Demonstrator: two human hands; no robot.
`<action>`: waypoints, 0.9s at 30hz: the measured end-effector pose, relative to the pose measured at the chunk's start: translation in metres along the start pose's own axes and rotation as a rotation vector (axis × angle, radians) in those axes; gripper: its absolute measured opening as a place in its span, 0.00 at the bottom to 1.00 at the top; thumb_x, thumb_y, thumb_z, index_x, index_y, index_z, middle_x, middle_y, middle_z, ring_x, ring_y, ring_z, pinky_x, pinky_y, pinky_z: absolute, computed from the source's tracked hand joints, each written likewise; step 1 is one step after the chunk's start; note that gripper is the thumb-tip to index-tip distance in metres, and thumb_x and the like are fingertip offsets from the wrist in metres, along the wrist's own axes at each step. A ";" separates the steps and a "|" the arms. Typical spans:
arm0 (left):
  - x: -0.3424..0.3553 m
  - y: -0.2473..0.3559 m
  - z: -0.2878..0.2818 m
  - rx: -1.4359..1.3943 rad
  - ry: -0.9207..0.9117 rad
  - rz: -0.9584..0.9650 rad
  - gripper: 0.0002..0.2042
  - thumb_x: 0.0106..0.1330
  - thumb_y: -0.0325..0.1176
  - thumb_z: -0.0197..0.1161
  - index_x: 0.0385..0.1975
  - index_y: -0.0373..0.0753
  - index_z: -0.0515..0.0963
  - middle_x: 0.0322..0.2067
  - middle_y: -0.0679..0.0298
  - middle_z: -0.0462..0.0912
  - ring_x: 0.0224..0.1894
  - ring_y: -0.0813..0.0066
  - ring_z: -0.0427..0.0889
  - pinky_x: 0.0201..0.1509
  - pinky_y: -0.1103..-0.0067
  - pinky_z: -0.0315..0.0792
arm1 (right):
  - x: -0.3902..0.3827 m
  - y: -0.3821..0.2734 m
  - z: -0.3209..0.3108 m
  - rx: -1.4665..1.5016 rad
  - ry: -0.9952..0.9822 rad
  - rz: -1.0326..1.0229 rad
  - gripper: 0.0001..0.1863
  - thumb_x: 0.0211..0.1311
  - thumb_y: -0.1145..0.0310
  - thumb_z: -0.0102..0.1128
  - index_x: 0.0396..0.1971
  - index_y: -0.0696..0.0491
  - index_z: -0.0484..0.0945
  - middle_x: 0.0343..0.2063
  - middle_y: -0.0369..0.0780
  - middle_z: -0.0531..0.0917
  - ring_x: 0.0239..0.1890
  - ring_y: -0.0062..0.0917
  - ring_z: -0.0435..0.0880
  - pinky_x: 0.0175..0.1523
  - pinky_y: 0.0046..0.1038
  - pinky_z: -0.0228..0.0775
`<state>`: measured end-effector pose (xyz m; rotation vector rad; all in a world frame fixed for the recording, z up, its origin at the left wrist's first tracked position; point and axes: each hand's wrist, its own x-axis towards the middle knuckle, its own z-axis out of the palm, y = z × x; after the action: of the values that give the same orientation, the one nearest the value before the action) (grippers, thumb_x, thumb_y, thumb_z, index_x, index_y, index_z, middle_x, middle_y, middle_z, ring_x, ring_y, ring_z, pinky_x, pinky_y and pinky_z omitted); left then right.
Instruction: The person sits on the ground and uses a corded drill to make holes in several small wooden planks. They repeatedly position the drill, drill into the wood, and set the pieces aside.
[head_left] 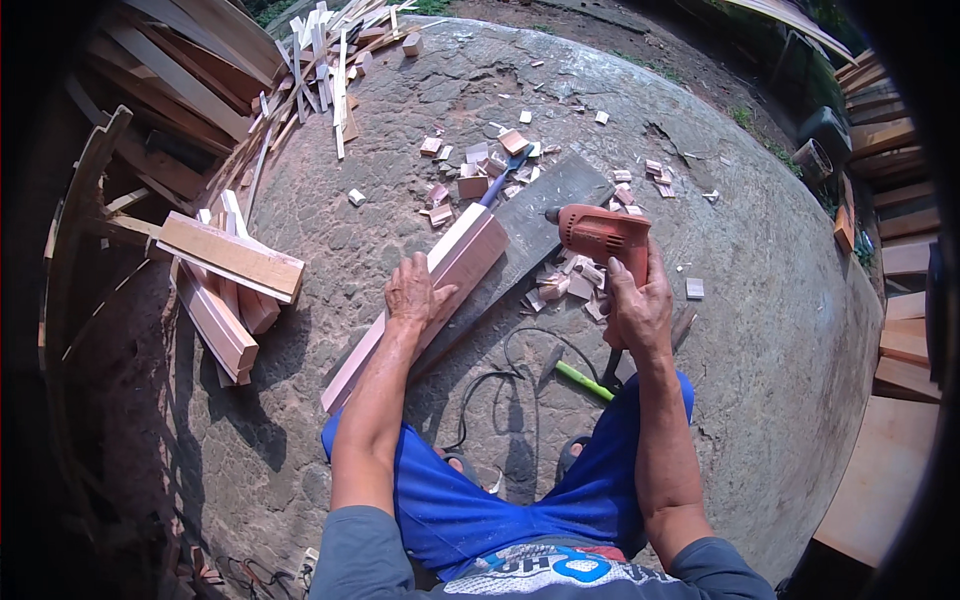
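A long pinkish wooden beam (pixel 470 260) with a pale upper face lies slantwise in front of me. My left hand (pixel 412 290) lies on the beam, fingers stretched and thumb spread to the right. In my right hand (pixel 640 305) is an orange-red power drill (pixel 605 235), raised off the ground to the right of the beam, its nose pointing left. Under and beside the beam runs a dark flat board (pixel 560 205). Touching or close to the beam's far end is a tool with a purple-blue handle (pixel 495 187); its kind is unclear.
Small wood offcuts (pixel 575 280) lie scattered around the dark board. Near my knees are a hammer with a green handle (pixel 583 380) and a black cord (pixel 470 395). Stacked beams (pixel 230 255) stand at left, with thin wood strips (pixel 320 60) behind. Planks (pixel 905 220) line the right side.
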<state>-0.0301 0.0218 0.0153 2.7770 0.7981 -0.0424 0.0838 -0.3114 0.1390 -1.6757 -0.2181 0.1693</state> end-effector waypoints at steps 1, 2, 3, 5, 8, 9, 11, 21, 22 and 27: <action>-0.004 0.007 0.000 -0.029 0.020 0.016 0.43 0.53 0.49 0.86 0.63 0.40 0.66 0.60 0.46 0.73 0.60 0.42 0.80 0.57 0.56 0.81 | 0.000 -0.004 -0.001 0.020 -0.007 0.025 0.34 0.77 0.65 0.66 0.78 0.53 0.65 0.33 0.34 0.86 0.23 0.14 0.80 0.26 0.22 0.73; -0.008 0.016 0.001 -0.058 0.040 0.033 0.43 0.53 0.47 0.85 0.64 0.41 0.65 0.61 0.45 0.72 0.60 0.41 0.80 0.57 0.55 0.82 | 0.000 -0.005 -0.002 0.040 -0.012 0.050 0.34 0.77 0.65 0.65 0.78 0.53 0.65 0.34 0.33 0.86 0.24 0.13 0.80 0.26 0.22 0.73; -0.010 0.038 -0.003 -0.053 -0.018 0.019 0.45 0.56 0.41 0.83 0.72 0.47 0.61 0.61 0.44 0.70 0.60 0.39 0.80 0.57 0.53 0.81 | 0.002 -0.003 -0.007 0.027 0.004 0.050 0.35 0.77 0.65 0.65 0.79 0.53 0.64 0.34 0.33 0.86 0.24 0.13 0.80 0.26 0.22 0.73; -0.019 0.038 0.007 -0.012 0.026 0.093 0.46 0.57 0.40 0.82 0.75 0.54 0.60 0.60 0.45 0.70 0.60 0.40 0.79 0.58 0.48 0.79 | 0.001 -0.002 -0.005 0.023 0.006 0.053 0.35 0.78 0.65 0.65 0.79 0.55 0.63 0.34 0.33 0.86 0.25 0.12 0.80 0.26 0.22 0.73; -0.017 0.054 0.011 0.000 0.013 0.152 0.47 0.61 0.37 0.78 0.79 0.61 0.56 0.57 0.47 0.73 0.55 0.42 0.81 0.55 0.48 0.77 | -0.001 0.000 -0.008 0.008 0.014 0.024 0.36 0.78 0.65 0.65 0.79 0.56 0.62 0.34 0.34 0.86 0.25 0.12 0.80 0.26 0.22 0.73; -0.016 0.059 0.015 0.011 0.034 0.163 0.47 0.62 0.37 0.78 0.79 0.61 0.56 0.56 0.47 0.74 0.54 0.42 0.82 0.54 0.49 0.77 | -0.002 -0.001 -0.008 0.058 0.015 0.027 0.36 0.78 0.66 0.64 0.80 0.55 0.61 0.33 0.33 0.86 0.25 0.12 0.80 0.27 0.22 0.72; -0.011 0.059 0.017 0.044 0.034 0.157 0.43 0.65 0.40 0.76 0.79 0.59 0.58 0.54 0.50 0.77 0.54 0.45 0.82 0.52 0.51 0.77 | -0.003 -0.005 -0.008 0.053 0.009 0.062 0.36 0.78 0.66 0.64 0.80 0.55 0.61 0.33 0.33 0.86 0.25 0.12 0.80 0.27 0.21 0.72; -0.018 0.062 0.029 0.177 0.101 0.221 0.41 0.69 0.39 0.71 0.82 0.62 0.58 0.54 0.49 0.76 0.53 0.49 0.81 0.51 0.54 0.76 | -0.003 -0.010 -0.015 0.020 0.004 0.092 0.37 0.78 0.66 0.64 0.81 0.54 0.60 0.32 0.33 0.85 0.26 0.12 0.79 0.29 0.21 0.73; -0.018 0.062 0.029 0.183 0.120 0.230 0.39 0.71 0.38 0.68 0.81 0.64 0.60 0.53 0.49 0.77 0.52 0.49 0.81 0.51 0.54 0.77 | -0.003 -0.009 -0.015 0.004 0.007 0.082 0.37 0.78 0.66 0.64 0.81 0.54 0.61 0.32 0.33 0.85 0.26 0.12 0.79 0.29 0.21 0.73; -0.017 0.059 0.030 0.134 0.094 0.250 0.37 0.72 0.37 0.66 0.80 0.72 0.61 0.58 0.46 0.75 0.53 0.48 0.82 0.51 0.54 0.77 | -0.004 -0.005 -0.012 -0.031 0.002 0.055 0.35 0.78 0.65 0.64 0.80 0.54 0.62 0.33 0.33 0.86 0.26 0.12 0.80 0.28 0.21 0.72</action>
<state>-0.0124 -0.0428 0.0016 3.0039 0.4788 0.0843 0.0827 -0.3237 0.1455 -1.7140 -0.1742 0.2068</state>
